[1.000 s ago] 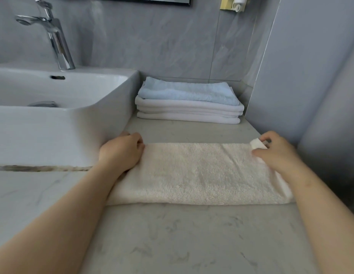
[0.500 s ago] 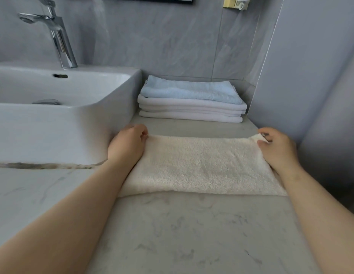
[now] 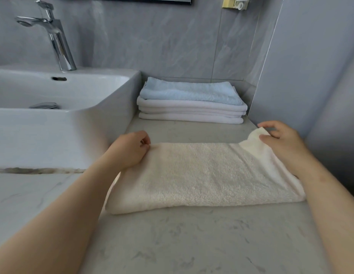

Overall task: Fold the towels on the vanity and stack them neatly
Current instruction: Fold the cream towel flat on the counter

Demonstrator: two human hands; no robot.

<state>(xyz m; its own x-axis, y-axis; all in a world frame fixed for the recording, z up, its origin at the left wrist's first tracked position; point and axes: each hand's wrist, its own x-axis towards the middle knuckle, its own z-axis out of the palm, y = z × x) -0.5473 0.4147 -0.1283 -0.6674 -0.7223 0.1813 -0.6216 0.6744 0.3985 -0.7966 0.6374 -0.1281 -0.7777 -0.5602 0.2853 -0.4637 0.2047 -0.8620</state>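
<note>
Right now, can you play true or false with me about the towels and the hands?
1. The blue towel lies on top of the white towels. True.
2. The right hand holds up a far corner of the cream towel. True.
3. The cream towel lies on the blue towel. False: it lies on the counter, in front of the pile.
4. The left hand is empty. False: it grips the cream towel's left end.

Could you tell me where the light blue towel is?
Head view: the light blue towel tops the folded white towels by the back wall, right of the sink.
</note>
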